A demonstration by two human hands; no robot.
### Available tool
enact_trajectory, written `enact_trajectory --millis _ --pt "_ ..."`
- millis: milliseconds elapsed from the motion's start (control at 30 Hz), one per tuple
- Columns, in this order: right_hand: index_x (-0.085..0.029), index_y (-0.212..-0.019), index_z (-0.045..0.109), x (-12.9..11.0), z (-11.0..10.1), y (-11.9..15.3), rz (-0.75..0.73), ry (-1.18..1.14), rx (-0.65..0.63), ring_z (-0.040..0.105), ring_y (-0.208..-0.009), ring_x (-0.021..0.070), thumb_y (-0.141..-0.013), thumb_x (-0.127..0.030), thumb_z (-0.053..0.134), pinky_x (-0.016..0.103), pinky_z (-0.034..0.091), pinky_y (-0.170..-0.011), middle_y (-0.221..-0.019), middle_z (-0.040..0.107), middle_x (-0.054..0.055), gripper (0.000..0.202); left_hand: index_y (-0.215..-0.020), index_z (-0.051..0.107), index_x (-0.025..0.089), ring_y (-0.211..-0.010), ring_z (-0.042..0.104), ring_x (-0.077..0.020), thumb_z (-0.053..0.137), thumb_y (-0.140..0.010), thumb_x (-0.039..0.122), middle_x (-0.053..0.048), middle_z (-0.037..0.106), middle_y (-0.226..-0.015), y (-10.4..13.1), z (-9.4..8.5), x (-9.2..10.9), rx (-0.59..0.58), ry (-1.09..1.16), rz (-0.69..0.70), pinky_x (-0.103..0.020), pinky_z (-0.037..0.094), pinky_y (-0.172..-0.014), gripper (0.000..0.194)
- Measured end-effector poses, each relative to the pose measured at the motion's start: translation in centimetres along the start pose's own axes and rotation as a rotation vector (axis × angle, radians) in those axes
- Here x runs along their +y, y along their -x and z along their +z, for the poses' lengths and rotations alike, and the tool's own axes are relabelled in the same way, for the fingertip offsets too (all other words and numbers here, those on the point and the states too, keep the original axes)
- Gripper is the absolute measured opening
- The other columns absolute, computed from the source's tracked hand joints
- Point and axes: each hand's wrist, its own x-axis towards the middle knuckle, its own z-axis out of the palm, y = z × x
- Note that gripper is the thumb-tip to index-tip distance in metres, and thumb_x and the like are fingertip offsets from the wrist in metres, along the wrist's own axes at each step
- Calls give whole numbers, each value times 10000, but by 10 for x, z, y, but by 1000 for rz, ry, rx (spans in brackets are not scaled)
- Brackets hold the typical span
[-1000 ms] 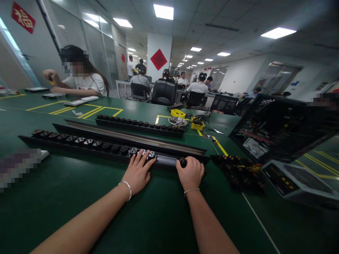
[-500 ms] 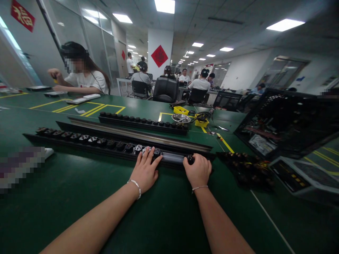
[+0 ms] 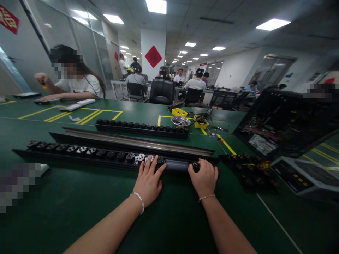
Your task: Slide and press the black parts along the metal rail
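Note:
A long black rail [image 3: 79,158] lies across the table in front of me, with a row of black and silver socket modules [image 3: 91,151] set in it. My left hand [image 3: 148,180] lies over the modules near the right part of the row, its fingers spread and stretched out. Beyond its thumb, a bare grey stretch of the rail [image 3: 177,165] shows. At the far side of that stretch, my right hand [image 3: 204,176] is closed around a small black socket module [image 3: 196,166]. The fingertips under that module are hidden.
Behind lie an open metal channel [image 3: 127,140] and another socket strip [image 3: 140,127]. A metal dish [image 3: 180,121] and yellow bins [image 3: 179,112] stand further back. On the right are a cable bundle [image 3: 246,169], a power supply [image 3: 304,176] and an open computer case [image 3: 280,123]. A co-worker [image 3: 76,77] sits at left.
The view has shifted a little, so the rail and background sit slightly differently. Both hands keep the same hold and place along the rail.

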Motion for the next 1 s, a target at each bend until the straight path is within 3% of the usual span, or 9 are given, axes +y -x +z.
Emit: enact_trajectory --millis 267,700,1000 --pt "-178 -858 563 6 -3 0 38 14 1 460 -1161 296 -756 -368 515 613 115 -1036 -1143 618 131 221 -1320 456 311 -1402 118 -319 606 -760 274 -74 256 -1513 -1 -3 1 -26 24 -18 -554 210 -1107 581" --pt "-182 -841 542 12 -4 -3 72 -21 35 495 -1108 281 -740 -348 515 597 104 -1043 -1126 621 136 197 -1323 454 310 -1403 114 -315 585 -768 253 -68 256 -1513 -1 0 0 -6 -11 -3 -544 217 -1108 572" --pt "-165 -831 557 22 -5 -5 79 -26 93 470 -1138 300 -724 -337 521 491 294 -986 -1142 598 180 206 -1310 471 297 -1404 105 -316 587 -760 245 -68 245 -1516 -1 0 -1 0 -2 0 -539 214 -1112 564"
